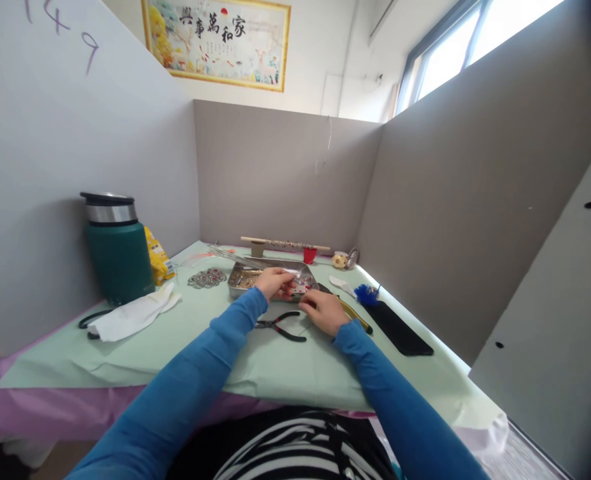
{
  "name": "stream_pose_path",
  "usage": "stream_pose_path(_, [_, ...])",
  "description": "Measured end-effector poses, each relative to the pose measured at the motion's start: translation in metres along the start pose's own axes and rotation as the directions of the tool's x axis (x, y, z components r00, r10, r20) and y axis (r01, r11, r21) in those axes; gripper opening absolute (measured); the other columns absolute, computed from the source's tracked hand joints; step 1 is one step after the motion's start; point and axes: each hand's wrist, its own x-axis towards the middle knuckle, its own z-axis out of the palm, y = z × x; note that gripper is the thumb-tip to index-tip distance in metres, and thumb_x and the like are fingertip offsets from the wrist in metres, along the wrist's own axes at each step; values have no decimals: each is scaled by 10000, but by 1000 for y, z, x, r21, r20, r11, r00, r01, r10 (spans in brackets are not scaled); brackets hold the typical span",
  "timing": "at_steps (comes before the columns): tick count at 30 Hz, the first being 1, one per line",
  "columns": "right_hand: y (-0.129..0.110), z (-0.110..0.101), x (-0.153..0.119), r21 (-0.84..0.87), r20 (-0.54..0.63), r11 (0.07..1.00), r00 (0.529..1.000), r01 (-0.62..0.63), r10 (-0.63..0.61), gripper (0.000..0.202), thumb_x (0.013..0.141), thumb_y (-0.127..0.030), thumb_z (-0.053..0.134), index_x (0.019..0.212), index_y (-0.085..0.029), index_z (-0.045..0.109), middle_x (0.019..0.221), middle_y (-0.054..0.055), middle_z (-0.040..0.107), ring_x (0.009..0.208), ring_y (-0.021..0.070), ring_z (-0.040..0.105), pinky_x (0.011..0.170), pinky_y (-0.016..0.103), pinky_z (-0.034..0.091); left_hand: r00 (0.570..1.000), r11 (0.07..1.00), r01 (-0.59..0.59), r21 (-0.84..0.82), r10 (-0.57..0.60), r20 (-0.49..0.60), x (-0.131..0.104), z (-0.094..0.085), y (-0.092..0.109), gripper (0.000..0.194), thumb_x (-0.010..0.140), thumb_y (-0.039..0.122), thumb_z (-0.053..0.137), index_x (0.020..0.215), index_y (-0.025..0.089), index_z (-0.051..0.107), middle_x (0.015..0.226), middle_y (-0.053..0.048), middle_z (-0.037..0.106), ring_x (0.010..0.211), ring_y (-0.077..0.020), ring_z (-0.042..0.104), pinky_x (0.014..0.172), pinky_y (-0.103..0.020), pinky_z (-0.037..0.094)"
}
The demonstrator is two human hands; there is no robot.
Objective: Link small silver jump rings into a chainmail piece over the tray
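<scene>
Metal tray (237, 291) of small beads (248, 279)
Left hand (275, 283) above the tray, right hand (324, 312) near its front right corner, black-handled pliers (274, 325) in front of it.

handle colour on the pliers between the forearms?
Pliers handles: black, with some red; best in the head view.

Open run from the table's (280, 380) front edge, straight in, until the pliers (274, 325) lie across it! Left hand (274, 283) and right hand (325, 312) crowd the tray's (236, 292) front; bottle (118, 257) and cloth (135, 315) obstruct the left edge.
</scene>
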Motion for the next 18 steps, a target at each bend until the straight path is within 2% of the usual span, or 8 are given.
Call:
stream_pose_path(2, [2,-10,-2,-113,134,992,990,49,-33,107,742,-261,563,709,-193,639,744,25,622,697,149,533,691,272,389,1000,1000,6,10,-6,-16,2,0,-1,190,751,241,637,665,114,524,580,-19,588,414,-67,502,461,-229,488])
stream_pose_path(6, [8,-24,-6,-68,304,990,948,123,-97,110,738,-237,576,789,-206,669,823,23,629,795,158,545,758,266,402,1000,1000,7,25,-7,-14,4,-1,-4,200,761,236,629,644,119,516,540,-4,565,404,-64,487,440,-209,472])
stream_pose_path(8, [12,-24,-7,-84,416,990,907,116,-71,83,706,-226,612,751,-197,675,806,27,616,769,160,543,740,267,410,1000,1000,-1,28,1,-16,4,-1,-3,197,766,224,620,638,120,513,540,-4,561,400,-66,485,435,-215,470])
stream_pose_path(10, [16,-22,-8,-94,458,990,887,108,-53,58,698,-208,619,715,-185,669,792,32,602,749,156,536,729,267,412,1000,1000,-19,16,20,-21,3,-1,-2,179,768,210,611,647,120,513,566,-10,571,402,-70,489,434,-229,472])
stream_pose_path(12, [19,-20,-8,-81,467,988,881,130,-78,48,704,-193,610,696,-180,656,785,32,594,766,158,528,745,271,408,999,999,-37,-1,37,-26,2,-2,-1,165,763,205,614,661,122,515,591,-17,582,406,-73,494,436,-240,474])
stream_pose_path(14, [21,-20,-7,-59,433,986,894,156,-115,45,712,-189,597,697,-180,638,781,30,588,791,162,515,765,281,399,999,999,-46,-17,45,-31,2,-3,-1,157,756,204,622,673,123,516,599,-19,586,411,-75,499,438,-245,476])
stream_pose_path(16, [19,-21,-6,-20,324,991,938,134,-121,57,736,-203,568,723,-183,620,787,24,585,787,157,506,762,287,397,999,998,-44,-33,43,-33,3,-4,-1,150,752,203,628,686,124,519,610,-21,593,420,-77,506,448,-251,485])
stream_pose_path(18, [14,-23,-5,92,194,994,978,58,-75,84,767,-239,531,766,-187,597,776,12,586,743,144,506,723,283,407,999,998,-33,-57,31,-32,3,-5,-2,147,742,203,642,704,123,525,630,-29,606,432,-78,515,461,-256,495])
